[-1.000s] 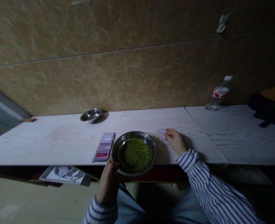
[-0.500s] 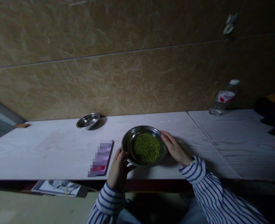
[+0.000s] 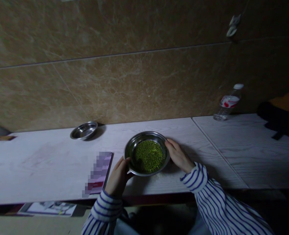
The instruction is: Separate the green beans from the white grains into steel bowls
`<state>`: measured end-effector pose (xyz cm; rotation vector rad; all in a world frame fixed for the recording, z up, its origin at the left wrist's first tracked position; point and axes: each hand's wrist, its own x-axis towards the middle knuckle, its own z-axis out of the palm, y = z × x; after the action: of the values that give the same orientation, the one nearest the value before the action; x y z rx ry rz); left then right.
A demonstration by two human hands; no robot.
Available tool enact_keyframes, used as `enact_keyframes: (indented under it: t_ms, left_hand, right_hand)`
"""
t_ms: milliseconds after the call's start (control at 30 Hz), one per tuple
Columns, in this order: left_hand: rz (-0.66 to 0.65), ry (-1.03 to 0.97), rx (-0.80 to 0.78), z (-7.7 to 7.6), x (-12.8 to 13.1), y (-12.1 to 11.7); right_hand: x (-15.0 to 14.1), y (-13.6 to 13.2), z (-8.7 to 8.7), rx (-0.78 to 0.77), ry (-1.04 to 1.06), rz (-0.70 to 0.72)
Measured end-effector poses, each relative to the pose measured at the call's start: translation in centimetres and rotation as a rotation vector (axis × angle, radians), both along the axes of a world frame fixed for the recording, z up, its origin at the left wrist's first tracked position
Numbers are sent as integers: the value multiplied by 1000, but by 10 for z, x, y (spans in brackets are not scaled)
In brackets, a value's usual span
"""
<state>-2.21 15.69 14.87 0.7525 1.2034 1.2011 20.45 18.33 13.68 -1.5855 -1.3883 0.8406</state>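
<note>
Between my hands is a shiny metal bowl (image 3: 132, 143) with many small green beans (image 3: 149, 156), which look like mung beans, spread over its bottom. My left hand (image 3: 117, 178) grips the bowl's near left side, thumb over the rim and fingers underneath. On the far right side, my right hand (image 3: 178, 156) holds the rim; some of its fingers are hidden behind the bowl. A phone-like flat thing (image 3: 101, 173) with a blurred purple screen lies just left of my left hand.
A smaller metal bowl (image 3: 84, 131) stands tilted-looking near the wall. To the right are a clear plastic bottle (image 3: 229, 101) with a white cap and a dark and orange item (image 3: 281, 112). The white table (image 3: 36, 163) meets a brown marbled wall (image 3: 122, 81).
The view has shifted, so most things sit further left in the picture. The beans have spread a little toward the bowl's near left side. Both hands keep their hold on the bowl.
</note>
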Motion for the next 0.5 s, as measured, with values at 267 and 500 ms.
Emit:
enact_keyframes:
  t_ms: [267, 500]
  left_hand:
    - [-70, 39, -31, 0, 2, 11]
    - [-150, 118, 18, 11, 18, 23]
  right_hand:
    - [15, 2, 0, -82, 20, -34]
    - [32, 1, 1, -69, 75, -84]
